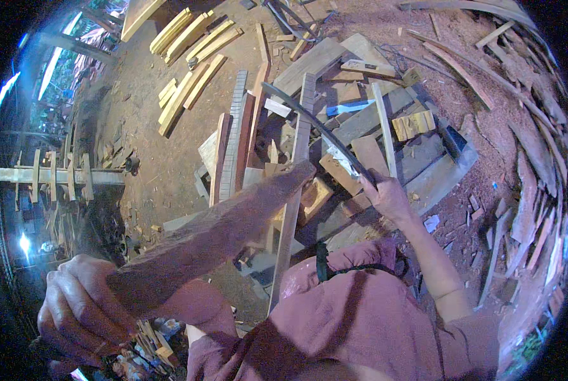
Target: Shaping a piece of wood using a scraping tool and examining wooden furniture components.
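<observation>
At the lower left, my left hand [84, 308] is closed round the near end of a rough brown wooden plank [201, 238]. The plank is raised and slants up to the right, its far end near the middle of the view. My right hand [385, 198] grips the near end of a long, thin, dark, slightly curved bar [322, 130], which points away to the upper left; its exact kind I cannot make out. Under the plank's far end stands a narrow upright-looking wooden strip [288, 232]. Behind the bar lies a low wooden workbench [417, 159] strewn with offcuts.
Yellowish sawn strips [192, 92] lie on the dirt floor at the far left. A blue piece [350, 107] and a yellow wood block [414, 125] rest on the bench. Scrap boards [531, 171] pile along the right. A rail with slats [55, 176] stands left.
</observation>
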A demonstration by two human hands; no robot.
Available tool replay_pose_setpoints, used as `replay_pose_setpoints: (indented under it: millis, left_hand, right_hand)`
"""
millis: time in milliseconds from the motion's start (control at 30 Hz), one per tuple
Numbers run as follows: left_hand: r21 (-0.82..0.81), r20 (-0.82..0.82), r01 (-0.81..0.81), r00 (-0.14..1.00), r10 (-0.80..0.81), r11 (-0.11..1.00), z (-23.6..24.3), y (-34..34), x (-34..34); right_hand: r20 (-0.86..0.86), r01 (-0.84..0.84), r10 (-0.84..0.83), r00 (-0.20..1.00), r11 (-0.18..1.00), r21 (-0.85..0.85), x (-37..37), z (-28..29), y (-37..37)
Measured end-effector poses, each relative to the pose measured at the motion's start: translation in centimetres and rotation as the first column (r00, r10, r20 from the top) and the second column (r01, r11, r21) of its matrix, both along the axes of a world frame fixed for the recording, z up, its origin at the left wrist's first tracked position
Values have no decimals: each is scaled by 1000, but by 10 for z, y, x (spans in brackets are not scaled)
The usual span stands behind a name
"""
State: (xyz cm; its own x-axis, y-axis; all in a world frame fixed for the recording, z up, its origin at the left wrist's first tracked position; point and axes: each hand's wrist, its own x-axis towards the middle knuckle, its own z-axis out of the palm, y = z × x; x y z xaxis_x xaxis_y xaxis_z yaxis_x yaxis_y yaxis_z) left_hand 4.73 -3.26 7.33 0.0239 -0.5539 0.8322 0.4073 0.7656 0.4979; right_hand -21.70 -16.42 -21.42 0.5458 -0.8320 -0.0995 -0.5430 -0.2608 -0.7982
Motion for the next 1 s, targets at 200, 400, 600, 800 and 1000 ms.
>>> replay_pose_setpoints:
  millis: [200,400,600,800,1000]
  left_hand:
    - [146,166,-177,974,152,973,-24,-3,4]
    - [72,236,-147,963,127,987,-23,3,-9]
    - [112,150,-319,942,302,941,-33,24,-16]
    - [82,95,-333,941,325,939,-40,25,-26]
    - [81,177,-315,938,298,945,-42,39,-10]
  right_hand:
    - [-79,4,-7,997,999,-43,-5,-25,10]
    - [28,-104,102,994,986,130,14,18,35]
    - [385,-444,444,809,891,-95,23,107,53]
    - [293,-478,489,822,871,-114,19,68,71]
    - [238,-474,478,846,877,-76,23,79,71]
